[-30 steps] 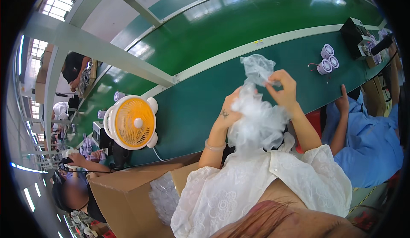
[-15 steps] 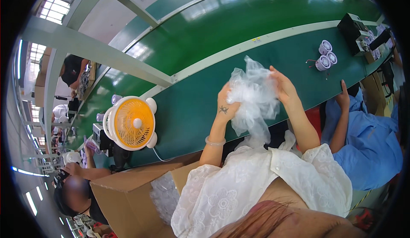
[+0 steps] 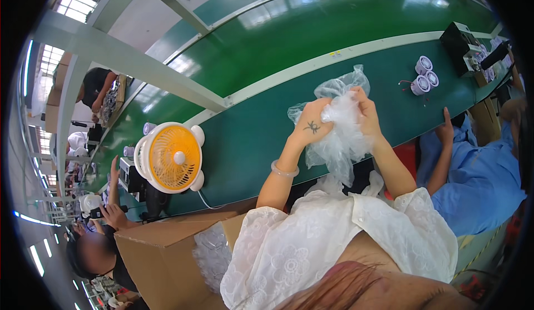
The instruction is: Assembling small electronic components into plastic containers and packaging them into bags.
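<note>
Since half a second ago, my left hand has moved in toward my right hand. The green surface has open room leftward to the orange-and-white fan. Crumpled clear plastic, gripped in both hands' curled fingers, crosses the near edge. Three white parts sit well apart, rightward.

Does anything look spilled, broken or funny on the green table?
Nothing stands out: I see no spill or break on the green workbench. The clear plastic bunched in the left hand and right hand is crumpled, but thin plastic easily creases. The three round white parts sit in a cluster.
</note>
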The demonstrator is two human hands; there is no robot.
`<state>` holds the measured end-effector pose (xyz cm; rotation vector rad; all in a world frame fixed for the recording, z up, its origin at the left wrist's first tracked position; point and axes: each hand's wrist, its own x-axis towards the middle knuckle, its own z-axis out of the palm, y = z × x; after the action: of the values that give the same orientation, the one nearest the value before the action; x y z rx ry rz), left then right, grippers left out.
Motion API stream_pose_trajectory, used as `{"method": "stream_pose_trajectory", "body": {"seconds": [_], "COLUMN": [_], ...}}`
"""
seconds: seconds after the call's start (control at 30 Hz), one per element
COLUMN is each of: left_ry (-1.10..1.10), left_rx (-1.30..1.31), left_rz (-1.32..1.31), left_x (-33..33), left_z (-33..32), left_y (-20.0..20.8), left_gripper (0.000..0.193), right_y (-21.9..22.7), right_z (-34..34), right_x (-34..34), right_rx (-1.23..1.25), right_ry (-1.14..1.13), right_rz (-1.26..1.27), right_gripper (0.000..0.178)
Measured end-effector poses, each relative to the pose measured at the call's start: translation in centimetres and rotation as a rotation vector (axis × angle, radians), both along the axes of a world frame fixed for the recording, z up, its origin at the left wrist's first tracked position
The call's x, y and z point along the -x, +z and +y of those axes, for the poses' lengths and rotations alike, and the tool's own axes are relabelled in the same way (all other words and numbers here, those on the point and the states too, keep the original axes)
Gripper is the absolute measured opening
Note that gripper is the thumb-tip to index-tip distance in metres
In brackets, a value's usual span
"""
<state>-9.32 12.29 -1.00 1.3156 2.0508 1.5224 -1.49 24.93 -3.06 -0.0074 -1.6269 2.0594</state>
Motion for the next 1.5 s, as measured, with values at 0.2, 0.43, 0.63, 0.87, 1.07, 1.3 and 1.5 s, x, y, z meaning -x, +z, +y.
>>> {"method": "stream_pose_trajectory", "body": {"seconds": [0.2, 0.43, 0.63, 0.87, 1.07, 1.3, 1.5], "left_ry": [0.038, 0.189, 0.252, 0.174, 0.366, 0.133, 0.322], "left_rx": [0.066, -0.215, -0.396, -0.690, -0.534, -0.818, -0.590], "left_rz": [0.017, -0.205, -0.869, -1.272, -0.852, -1.180, -0.780], "left_x": [1.1, 1.7, 0.3, -0.2, -0.2, -1.1, -3.8], "left_z": [1.9, 0.7, 0.6, 0.8, 0.4, 0.1, 1.4], "left_y": [-3.3, -4.5, -2.4, -3.7, -4.7, -4.8, -4.6], "left_gripper": [0.018, 0.016, 0.029, 0.033, 0.036, 0.032, 0.036], "right_y": [0.5, 0.3, 1.4, 1.7, 0.0, 0.6, -1.3], "right_z": [-0.9, -1.2, 1.4, 1.6, -1.5, -0.8, -1.2], "right_x": [-0.6, -0.6, 0.7, 1.0, 0.0, -0.5, 0.6], "right_rx": [-0.672, -0.684, -0.718, -0.639, -0.711, -0.660, -0.777], "right_ry": [-0.309, 0.062, 0.146, 0.161, 0.082, 0.319, -0.229], "right_rz": [0.073, 0.204, 0.232, 0.048, 0.091, 0.072, 0.088], "right_gripper": [0.012, 0.009, 0.009, 0.009, 0.041, 0.040, 0.014]}}
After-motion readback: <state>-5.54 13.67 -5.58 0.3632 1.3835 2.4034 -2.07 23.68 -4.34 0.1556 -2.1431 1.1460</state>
